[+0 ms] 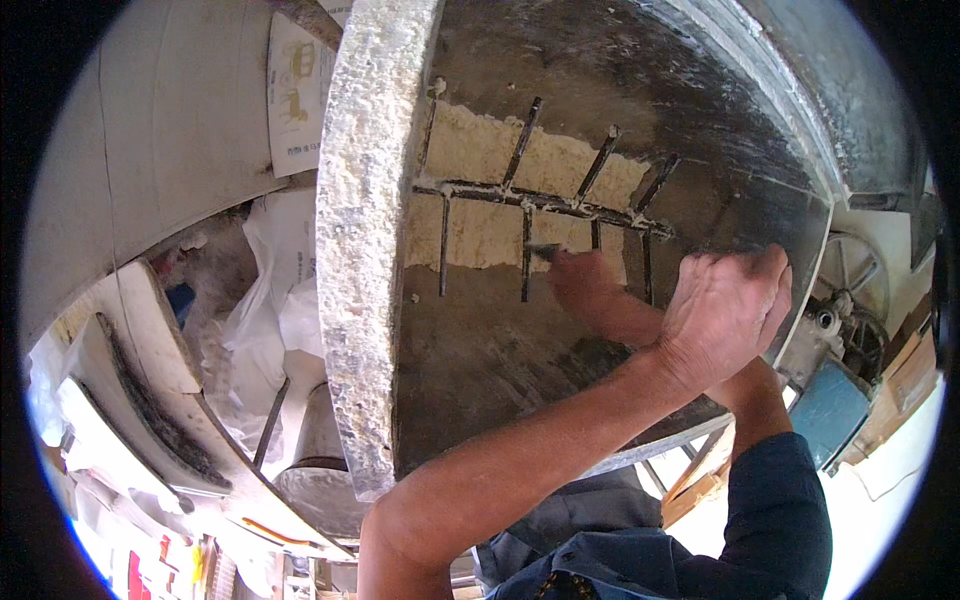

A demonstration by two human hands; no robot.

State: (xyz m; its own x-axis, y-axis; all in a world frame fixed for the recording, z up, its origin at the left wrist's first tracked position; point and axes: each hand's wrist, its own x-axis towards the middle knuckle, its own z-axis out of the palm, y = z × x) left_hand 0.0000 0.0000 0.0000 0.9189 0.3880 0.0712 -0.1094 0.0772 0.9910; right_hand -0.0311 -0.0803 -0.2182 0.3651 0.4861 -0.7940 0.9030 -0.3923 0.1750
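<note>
- A scraper point(545, 250) is held in the right hand point(585, 285), grip clamped on it, inside the drum point(480, 340), against the dough point(480, 190) behind the paddle bars point(540, 200).
- The left hand point(725, 315) is closed over the drum's right rim.
- Scraping is best kept between bars, strokes short, the rim held firm.

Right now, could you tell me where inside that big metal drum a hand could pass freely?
The bare drum wall below the paddle bars is free. It is crowded at the bars, where the right hand works by the dough. The left hand grips the near rim.
</note>
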